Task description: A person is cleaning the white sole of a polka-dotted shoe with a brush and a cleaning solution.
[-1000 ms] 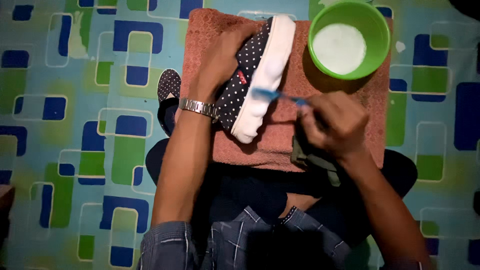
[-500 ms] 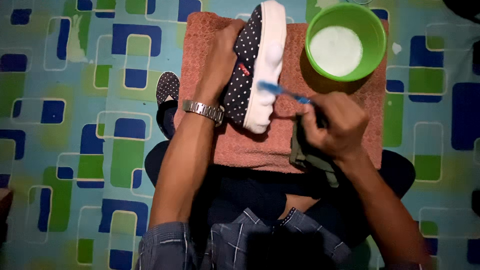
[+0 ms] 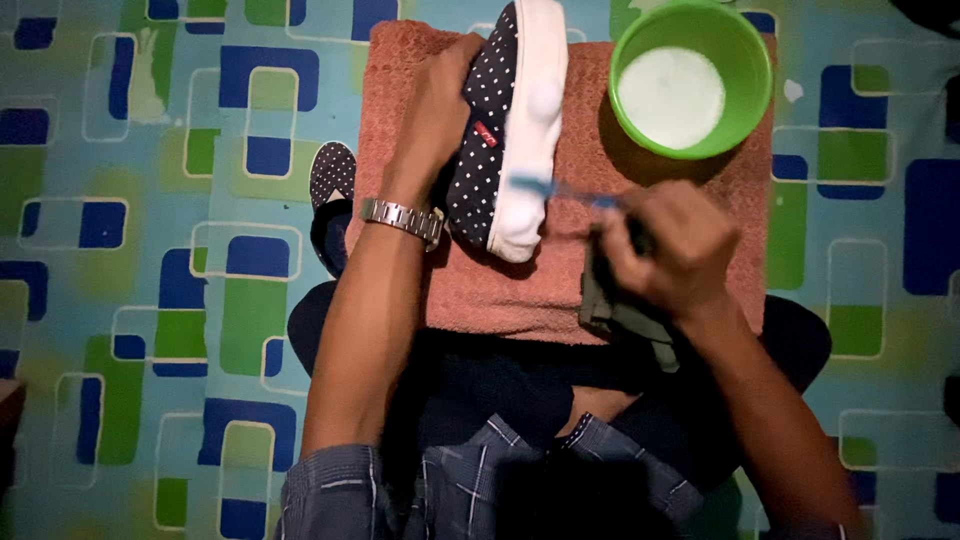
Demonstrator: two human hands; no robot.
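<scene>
In the head view, my left hand (image 3: 440, 110) grips the dotted shoe (image 3: 505, 130) at upper centre, on the towel (image 3: 500, 290). My right hand (image 3: 665, 245) clenches a blue toothbrush (image 3: 560, 190) against its white sole, below the green bowl (image 3: 690, 80).

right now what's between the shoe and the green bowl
Only a bare strip of the towel separates the shoe from the bowl, as the head view shows. The toothbrush sits lower, outside that gap.
</scene>
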